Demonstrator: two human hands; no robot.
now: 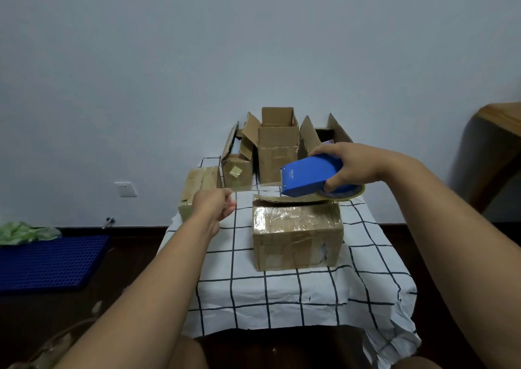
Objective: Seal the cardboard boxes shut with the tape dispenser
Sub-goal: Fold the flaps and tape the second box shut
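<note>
A: Where's the tape dispenser [307, 175]?
B: Right hand [356, 165] grips it above the cardboard box [297, 233]; left hand [215, 203] pinches the tape strip [255, 190].
A: Handling?
B: Probably light, rigid shell; tape flimsy, clingy. Keep it taut.

Home room: cloth-covered table [282, 298], wall socket [125, 189]

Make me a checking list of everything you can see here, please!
Surface: table under a white grid cloth.
Job's things: blue tape dispenser above the near box; clear tape strip stretched out; open boxes at back.
Clutter: taped box on the left edge.
Grippers: right hand grips the dispenser; left hand pinches the tape end.
Cables: nothing seen.
Surroundings: wall socket, blue mat.
</note>
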